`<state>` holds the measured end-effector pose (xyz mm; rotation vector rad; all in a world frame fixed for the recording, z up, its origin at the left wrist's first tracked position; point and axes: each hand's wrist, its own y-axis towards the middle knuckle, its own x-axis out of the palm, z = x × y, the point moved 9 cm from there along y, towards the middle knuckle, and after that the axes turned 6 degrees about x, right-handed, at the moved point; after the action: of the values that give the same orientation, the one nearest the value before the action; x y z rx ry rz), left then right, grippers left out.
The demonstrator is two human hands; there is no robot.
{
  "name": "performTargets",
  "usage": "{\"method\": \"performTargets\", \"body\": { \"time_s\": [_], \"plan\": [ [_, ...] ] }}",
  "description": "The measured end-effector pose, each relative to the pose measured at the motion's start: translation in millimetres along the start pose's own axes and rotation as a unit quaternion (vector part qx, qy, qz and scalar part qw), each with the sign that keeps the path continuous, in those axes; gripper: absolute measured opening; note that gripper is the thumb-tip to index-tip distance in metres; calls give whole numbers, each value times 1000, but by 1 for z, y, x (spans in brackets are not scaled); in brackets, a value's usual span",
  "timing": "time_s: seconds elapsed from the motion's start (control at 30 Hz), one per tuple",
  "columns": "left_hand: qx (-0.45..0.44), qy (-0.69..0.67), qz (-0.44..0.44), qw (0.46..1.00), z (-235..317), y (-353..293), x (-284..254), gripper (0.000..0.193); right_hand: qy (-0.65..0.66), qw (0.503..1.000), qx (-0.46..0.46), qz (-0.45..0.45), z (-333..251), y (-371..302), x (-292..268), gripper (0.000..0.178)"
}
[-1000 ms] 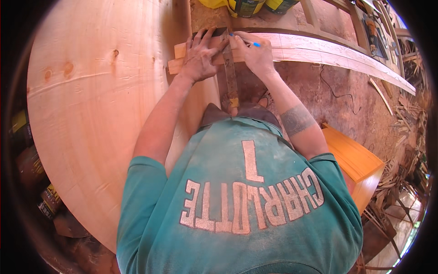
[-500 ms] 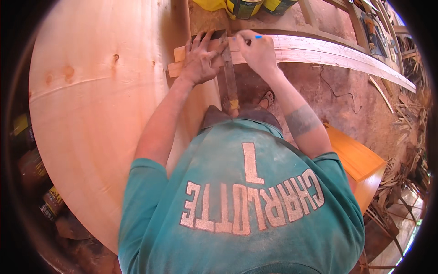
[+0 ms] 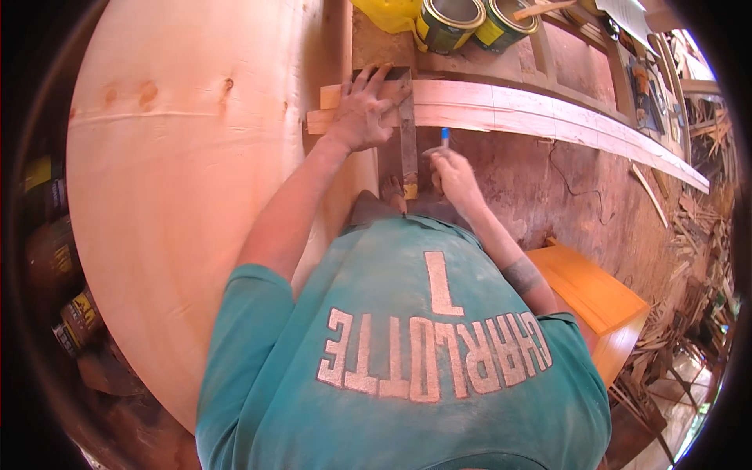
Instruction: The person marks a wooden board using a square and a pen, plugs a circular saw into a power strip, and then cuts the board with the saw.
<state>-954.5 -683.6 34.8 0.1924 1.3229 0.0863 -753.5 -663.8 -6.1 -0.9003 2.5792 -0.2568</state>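
My left hand [image 3: 362, 117] holds a metal carpenter's square [image 3: 408, 149] down across two pale wooden strips [image 3: 462, 95], its fingers spread over them near their left ends. The square's long blade crosses the strips and juts past their near edge toward me. In my right hand [image 3: 456, 176] is a slim marking pen or pencil with a blue end [image 3: 445, 138], pinched with the blue end pointing away from me. That hand is just short of the strips, to the right of the blade, and touches neither. Which kind of marker it is I cannot tell.
A broad pale wooden panel [image 3: 180, 211] fills the left side. Open cans [image 3: 450, 17] stand beyond the strips by a yellow bag [image 3: 388, 14]. An orange-brown wooden box [image 3: 587, 286] is on my right. Wood scraps [image 3: 693, 258] litter the far right, and a thin cord [image 3: 576, 184] lies on the floor.
My right hand has drawn back from the strips toward me, still holding the blue-ended marker. My left hand stays on the square and strips. The whole view has shifted slightly.
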Motion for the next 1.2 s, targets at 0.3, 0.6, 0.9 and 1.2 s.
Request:
{"method": "performTargets", "body": {
  "time_s": [0.3,0.6,0.9,1.2],
  "plan": [
    [-66,9,-72,995,-24,19,-59,84,100,984,64,-131,-31,23,9,22],
    [-257,-286,206,900,-55,-16,-159,67,30,968,-17,-250,-148,38,-66,26],
    [-401,-199,275,851,73,-52,-207,28,46,932,98,-347,-163,59,-45,43],
    [-315,-66,221,921,145,13,-152,51,-156,804,26,-572,-178,114,25,32]
  ]
}}
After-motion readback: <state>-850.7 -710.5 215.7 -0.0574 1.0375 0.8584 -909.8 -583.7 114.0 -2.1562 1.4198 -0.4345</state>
